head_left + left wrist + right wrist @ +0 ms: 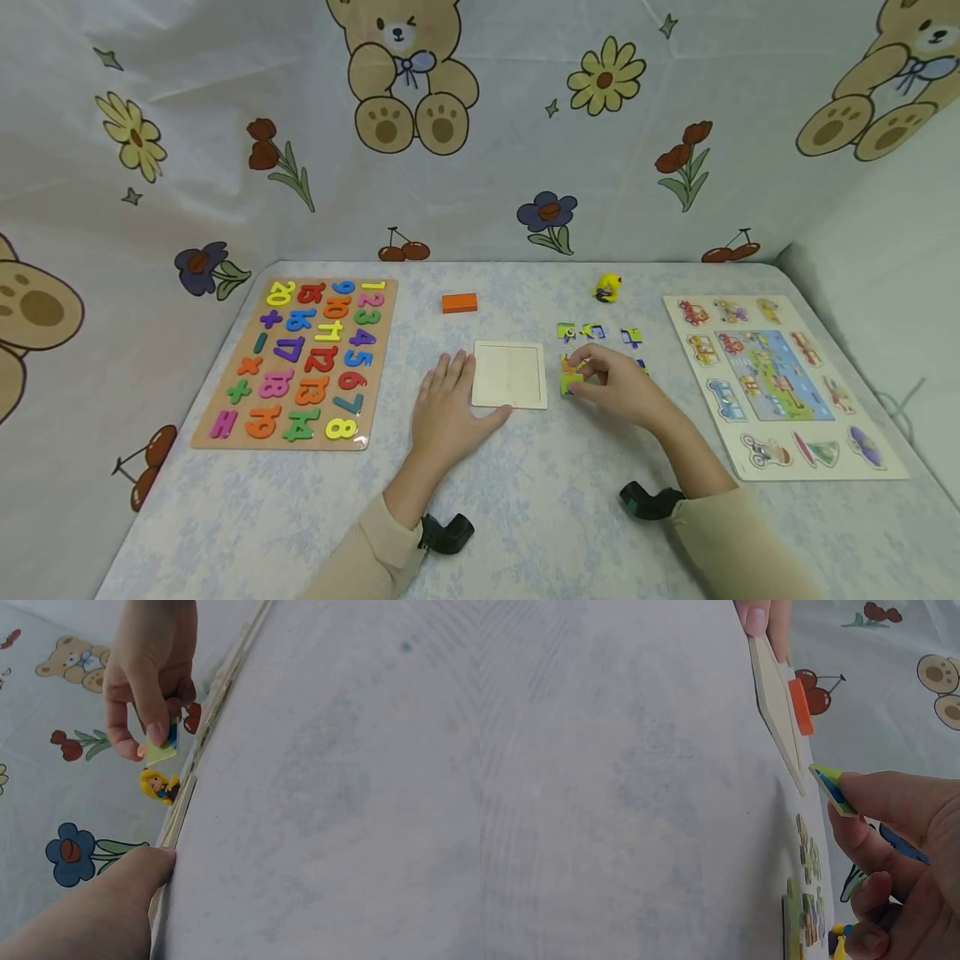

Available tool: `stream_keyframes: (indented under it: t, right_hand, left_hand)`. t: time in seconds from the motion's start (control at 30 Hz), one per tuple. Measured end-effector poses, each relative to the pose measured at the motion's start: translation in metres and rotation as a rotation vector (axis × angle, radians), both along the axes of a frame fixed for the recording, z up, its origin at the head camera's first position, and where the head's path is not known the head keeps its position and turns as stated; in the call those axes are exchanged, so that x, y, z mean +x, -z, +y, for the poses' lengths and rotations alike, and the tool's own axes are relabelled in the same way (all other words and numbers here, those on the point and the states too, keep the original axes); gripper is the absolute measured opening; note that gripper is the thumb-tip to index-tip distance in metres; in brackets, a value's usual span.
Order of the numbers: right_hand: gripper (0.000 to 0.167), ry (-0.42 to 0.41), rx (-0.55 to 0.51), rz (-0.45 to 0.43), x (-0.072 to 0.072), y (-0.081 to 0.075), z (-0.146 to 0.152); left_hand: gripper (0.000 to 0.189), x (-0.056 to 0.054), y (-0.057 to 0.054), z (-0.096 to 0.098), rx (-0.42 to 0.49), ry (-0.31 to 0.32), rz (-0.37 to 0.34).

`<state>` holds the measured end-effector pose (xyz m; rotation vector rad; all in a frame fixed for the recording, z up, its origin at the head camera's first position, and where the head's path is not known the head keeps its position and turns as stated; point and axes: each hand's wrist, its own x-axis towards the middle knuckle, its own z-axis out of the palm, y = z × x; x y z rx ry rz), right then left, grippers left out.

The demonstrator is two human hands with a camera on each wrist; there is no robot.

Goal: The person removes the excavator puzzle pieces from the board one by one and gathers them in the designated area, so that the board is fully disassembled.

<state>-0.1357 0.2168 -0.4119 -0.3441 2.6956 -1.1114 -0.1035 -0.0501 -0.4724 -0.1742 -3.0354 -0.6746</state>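
A square wooden puzzle frame (509, 375), with bare wood inside its rim, lies mid-table. My left hand (451, 412) rests at its left side, fingers spread straight and thumb at the near edge. Right of the frame, my right hand (617, 385) pinches a green-and-blue puzzle piece (831, 789) between thumb and fingers. In the right wrist view that piece is tilted and raised off the table. Several loose puzzle pieces (592, 332) lie just beyond the right hand, and it partly hides others.
At the left lies a number board (300, 367) with colourful numerals. A picture peg board (787, 392) lies at the right. Farther back are an orange block (459, 302) and a small yellow toy figure (607, 287). A patterned cloth (480, 192) hangs behind the table.
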Motion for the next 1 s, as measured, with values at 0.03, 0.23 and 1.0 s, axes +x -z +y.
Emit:
stream_keyframes:
  t: [0.03,0.23,1.0]
  right_hand:
    - [0.027,-0.001,0.001,-0.005,0.001,0.001,0.003]
    - [0.025,-0.017,0.031,-0.047,0.004,0.006,0.007]
    - [0.022,0.019,0.27,0.165,0.012,0.02,-0.003]
  left_hand:
    - [0.103,0.0,0.0,0.0,0.002,0.0,0.001]
    - [0.104,0.0,-0.001,-0.002,-0.016,-0.003,-0.003]
    - [0.104,0.002,0.003,-0.004,-0.005,0.002,-0.012]
